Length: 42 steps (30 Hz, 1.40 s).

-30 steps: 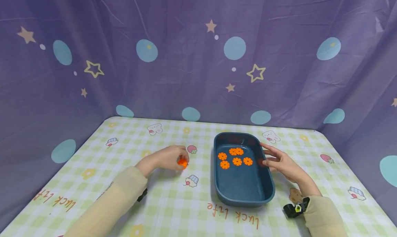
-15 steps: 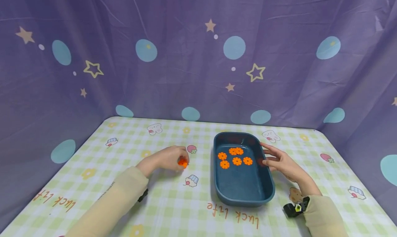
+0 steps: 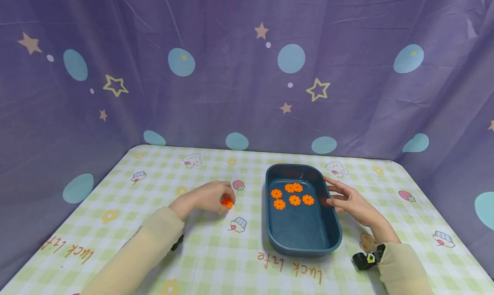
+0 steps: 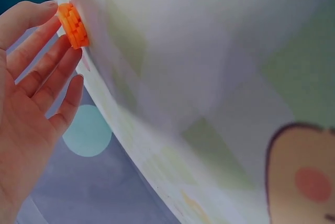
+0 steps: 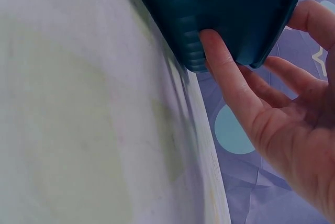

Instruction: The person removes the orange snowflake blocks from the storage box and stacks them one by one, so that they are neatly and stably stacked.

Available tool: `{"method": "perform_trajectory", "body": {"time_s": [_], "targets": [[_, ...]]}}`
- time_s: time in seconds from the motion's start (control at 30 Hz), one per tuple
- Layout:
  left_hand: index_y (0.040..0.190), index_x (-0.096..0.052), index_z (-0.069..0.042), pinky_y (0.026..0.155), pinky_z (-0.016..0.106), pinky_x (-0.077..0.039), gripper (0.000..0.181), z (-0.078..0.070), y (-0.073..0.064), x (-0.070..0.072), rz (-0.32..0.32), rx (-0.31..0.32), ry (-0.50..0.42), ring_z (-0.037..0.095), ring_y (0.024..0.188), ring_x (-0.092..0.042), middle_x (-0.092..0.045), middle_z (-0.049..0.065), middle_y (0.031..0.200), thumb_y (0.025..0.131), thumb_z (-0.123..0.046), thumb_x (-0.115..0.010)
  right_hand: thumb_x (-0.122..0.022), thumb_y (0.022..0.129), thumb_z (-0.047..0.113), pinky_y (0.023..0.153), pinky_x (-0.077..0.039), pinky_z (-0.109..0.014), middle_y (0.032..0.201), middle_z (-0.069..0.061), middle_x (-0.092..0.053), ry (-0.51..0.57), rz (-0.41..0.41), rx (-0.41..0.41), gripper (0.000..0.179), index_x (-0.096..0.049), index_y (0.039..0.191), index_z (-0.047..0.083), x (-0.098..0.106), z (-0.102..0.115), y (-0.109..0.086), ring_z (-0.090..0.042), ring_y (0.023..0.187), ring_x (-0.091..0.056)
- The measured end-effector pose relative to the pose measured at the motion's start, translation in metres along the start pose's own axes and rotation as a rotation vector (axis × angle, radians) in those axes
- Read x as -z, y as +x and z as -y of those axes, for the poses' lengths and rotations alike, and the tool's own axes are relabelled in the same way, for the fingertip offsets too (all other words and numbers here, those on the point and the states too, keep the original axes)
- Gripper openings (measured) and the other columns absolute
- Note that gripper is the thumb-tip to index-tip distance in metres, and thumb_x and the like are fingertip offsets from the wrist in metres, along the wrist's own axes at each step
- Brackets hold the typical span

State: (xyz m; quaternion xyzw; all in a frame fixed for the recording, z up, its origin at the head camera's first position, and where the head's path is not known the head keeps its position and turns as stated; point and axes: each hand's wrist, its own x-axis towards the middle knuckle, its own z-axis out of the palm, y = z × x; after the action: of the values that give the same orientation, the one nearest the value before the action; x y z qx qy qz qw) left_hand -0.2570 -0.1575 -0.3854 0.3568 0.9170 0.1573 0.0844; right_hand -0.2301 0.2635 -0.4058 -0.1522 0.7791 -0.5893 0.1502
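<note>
My left hand [image 3: 211, 196] is low over the table, left of the dark blue tray [image 3: 304, 243]. Between its thumb and fingertips it pinches a small stack of orange notched discs [image 4: 74, 25], partly hidden by the hand in the head view. In the left wrist view the stack is at the tablecloth, though contact is hard to tell. Several more orange notched discs [image 3: 295, 200] lie flat in the far half of the tray, two of them overlapping. My right hand [image 3: 353, 205] rests its fairly straight, spread fingers against the tray's right outer wall [image 5: 225, 14].
A checked tablecloth [image 3: 216, 260] with printed cartoons and lettering covers the table. Behind it hangs a purple curtain [image 3: 231, 102] with stars and ovals. Black wrist-camera mounts [image 3: 362, 261] sit at the cuffs.
Almost nothing differs. The left hand keeps pinching the orange discs in the same spot, and the right hand and tray stay still.
</note>
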Motion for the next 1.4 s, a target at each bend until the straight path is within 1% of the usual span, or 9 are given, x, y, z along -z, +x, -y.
{"method": "perform_trajectory", "body": {"time_s": [0.2,0.37,0.53,0.77,0.87,1.0,1.13,1.27,1.4], "targets": [[0.089,-0.067,-0.015,0.072,0.025,-0.045,0.016,-0.001,0.003,0.007,-0.020,-0.028,-0.003,0.011,0.077,-0.053,-0.056,-0.004,0.087,0.073,-0.015,-0.068,-0.056,0.089,0.015,0.075,-0.052,-0.034,0.138,-0.028,-0.030,-0.001,0.000,0.001,0.067,-0.020,0.146,0.014,0.000,0.000,0.000,-0.015,0.098,-0.062],[0.096,-0.067,-0.014,0.075,0.028,-0.045,0.018,-0.006,0.012,0.012,-0.011,-0.056,0.032,0.014,0.084,-0.056,-0.058,-0.002,0.095,0.078,-0.018,-0.065,-0.056,0.089,0.015,0.075,-0.052,-0.034,0.138,-0.028,-0.030,0.000,-0.004,-0.004,0.067,-0.020,0.146,0.015,0.001,0.000,0.000,-0.014,0.097,-0.062],[0.097,-0.067,-0.013,0.077,0.029,-0.045,0.019,-0.015,0.022,0.015,-0.003,-0.096,0.039,0.016,0.086,-0.056,-0.059,-0.001,0.096,0.079,-0.018,-0.063,-0.055,0.090,0.014,0.074,-0.052,-0.032,0.137,-0.030,-0.030,0.005,0.003,0.008,0.067,-0.019,0.146,0.012,0.000,0.002,0.000,-0.015,0.097,-0.062],[0.099,-0.066,-0.012,0.079,0.029,-0.045,0.021,-0.032,0.036,0.021,0.002,-0.107,0.003,0.018,0.088,-0.056,-0.060,0.003,0.097,0.080,-0.020,-0.063,-0.056,0.089,0.014,0.075,-0.052,-0.032,0.139,-0.029,-0.028,0.015,0.004,0.005,0.067,-0.019,0.145,0.011,0.000,0.003,0.001,-0.015,0.098,-0.062],[0.099,-0.066,-0.012,0.079,0.028,-0.045,0.021,-0.041,0.043,0.025,-0.005,-0.134,0.011,0.018,0.088,-0.056,-0.060,0.004,0.098,0.081,-0.020,-0.063,-0.056,0.089,0.014,0.075,-0.052,-0.032,0.140,-0.028,-0.027,0.012,0.001,0.007,0.067,-0.019,0.146,0.011,0.000,0.002,0.001,-0.013,0.097,-0.062],[0.099,-0.066,-0.015,0.077,0.026,-0.045,0.019,-0.053,0.054,0.029,-0.007,-0.171,0.025,0.018,0.088,-0.057,-0.060,0.003,0.098,0.080,-0.020,-0.063,-0.056,0.089,0.014,0.074,-0.052,-0.032,0.139,-0.029,-0.027,0.010,0.000,0.009,0.067,-0.019,0.146,0.011,0.000,0.002,0.001,-0.011,0.096,-0.062],[0.101,-0.066,-0.015,0.077,0.025,-0.045,0.021,-0.064,0.063,0.028,0.013,-0.195,0.037,0.019,0.089,-0.057,-0.059,0.000,0.098,0.081,-0.022,-0.063,-0.056,0.089,0.014,0.075,-0.052,-0.032,0.140,-0.029,-0.027,0.006,0.004,0.007,0.067,-0.019,0.146,0.011,0.000,0.002,0.001,-0.012,0.097,-0.062],[0.101,-0.066,-0.016,0.078,0.025,-0.044,0.021,-0.074,0.072,0.027,0.022,-0.207,0.053,0.018,0.089,-0.056,-0.059,0.002,0.099,0.082,-0.022,-0.063,-0.057,0.089,0.016,0.075,-0.051,-0.032,0.140,-0.028,-0.027,0.001,-0.001,0.000,0.068,-0.020,0.146,0.012,-0.001,0.003,0.000,-0.011,0.097,-0.061],[0.101,-0.066,-0.015,0.079,0.024,-0.045,0.021,-0.082,0.081,0.024,0.037,-0.226,0.047,0.018,0.090,-0.058,-0.059,0.004,0.100,0.080,-0.019,-0.064,-0.056,0.089,0.015,0.074,-0.051,-0.032,0.140,-0.028,-0.027,0.003,-0.001,-0.004,0.068,-0.019,0.146,0.012,-0.002,0.004,-0.001,-0.010,0.096,-0.061]]}}
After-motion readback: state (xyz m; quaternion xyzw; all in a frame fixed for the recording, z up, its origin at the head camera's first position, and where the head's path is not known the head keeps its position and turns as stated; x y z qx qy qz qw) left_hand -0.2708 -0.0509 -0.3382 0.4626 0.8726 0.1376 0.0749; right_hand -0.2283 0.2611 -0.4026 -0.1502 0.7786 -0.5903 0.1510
